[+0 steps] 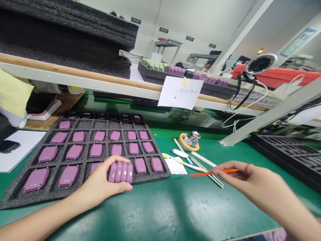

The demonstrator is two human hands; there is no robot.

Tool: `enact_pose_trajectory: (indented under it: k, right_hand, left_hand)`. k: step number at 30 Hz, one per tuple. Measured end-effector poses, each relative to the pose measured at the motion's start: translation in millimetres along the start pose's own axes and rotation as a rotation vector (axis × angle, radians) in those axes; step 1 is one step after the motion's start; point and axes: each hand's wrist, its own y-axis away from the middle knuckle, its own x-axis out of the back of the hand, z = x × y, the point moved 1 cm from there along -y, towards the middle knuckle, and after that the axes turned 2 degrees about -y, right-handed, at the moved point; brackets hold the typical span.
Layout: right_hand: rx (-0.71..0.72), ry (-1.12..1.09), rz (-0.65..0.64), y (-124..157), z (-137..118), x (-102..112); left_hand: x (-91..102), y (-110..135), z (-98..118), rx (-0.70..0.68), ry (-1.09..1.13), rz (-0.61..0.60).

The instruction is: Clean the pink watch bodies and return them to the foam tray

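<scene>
Wrapped around a row of several purple watch cases point(120, 172), my left hand point(104, 179) is at the front edge of a black foam tray point(82, 191). The held cases stand side by side with their narrow edges toward me. Similar purple watch cases point(69, 175) lie flat in the tray's compartments. My right hand point(240, 175) pinches a thin orange stick point(199, 174) between thumb and fingers, above the green table. Its left end points toward the left hand, apart from the cases. Part of the stick is hidden by the fingers.
Beyond the stick lie pale sticks point(203, 159), a brush point(183, 164), a white tissue point(176, 166) and a yellow-rimmed round container point(188, 142). A shelf point(147, 89) crosses above with a hanging paper point(180, 92). More black trays point(283, 160) stand at right.
</scene>
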Motion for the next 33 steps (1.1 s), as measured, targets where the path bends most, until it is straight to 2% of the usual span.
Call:
enact_pose_trajectory:
  k: [3,5,7,10,12,14,17,21,24,27,28,30,33]
  right_hand:
    - [-0.071,-0.191,-0.304,-0.6,-12.0,-33.7]
    - [-0.067,-0.266,-0.37,-9.0,-14.8,-46.8]
    - [-0.065,-0.309,-0.303,-25.5,-9.0,-46.6]
    - [-0.063,-0.374,-0.024,-59.1,9.8,-30.4]
    - [-0.069,-0.403,0.105,-80.3,21.5,-22.4]
    - [-0.086,-0.416,0.131,-97.0,28.2,-22.3]
    - [-0.117,-0.405,0.095,-113.2,29.0,-30.9]
    - [-0.134,-0.334,0.09,-122.4,13.7,-37.8]
    - [-0.071,-0.32,0.09,-111.8,-19.1,-44.7]
    - [0.103,-0.43,-0.002,-76.6,-67.7,-65.4]
    - [0.189,-0.496,-0.054,-60.1,-83.8,-75.1]
    - [0.466,-0.71,-0.144,-24.4,-110.4,-95.6]
    - [0.673,-0.84,-0.254,20.2,-127.1,-125.0]
  left_hand:
    - [1.2,-1.0,-3.8,-0.014,0.01,-0.005]
    - [0.8,-1.2,-5.9,-0.026,0.009,0.013]
    - [0.0,-1.5,-7.6,-0.028,0.015,0.029]
    - [-1.3,-1.6,-9.3,-0.025,0.031,0.039]
    - [-1.7,-1.2,-9.8,-0.036,0.03,0.056]
    - [-2.0,-0.6,-10.0,-0.048,0.029,0.072]
    - [-2.2,-0.2,-10.1,-0.048,0.047,0.073]
    - [-2.2,-0.2,-8.9,-0.012,0.038,0.048]
    - [-2.6,1.3,-5.9,-0.003,0.012,0.047]
    - [-3.7,3.2,-3.7,-0.027,0.009,0.061]
    - [-4.1,3.6,-3.7,-0.04,0.013,0.068]
    - [-5.0,3.6,-5.2,-0.065,0.027,0.081]
    - [-6.3,3.1,-8.1,-0.104,0.07,0.095]
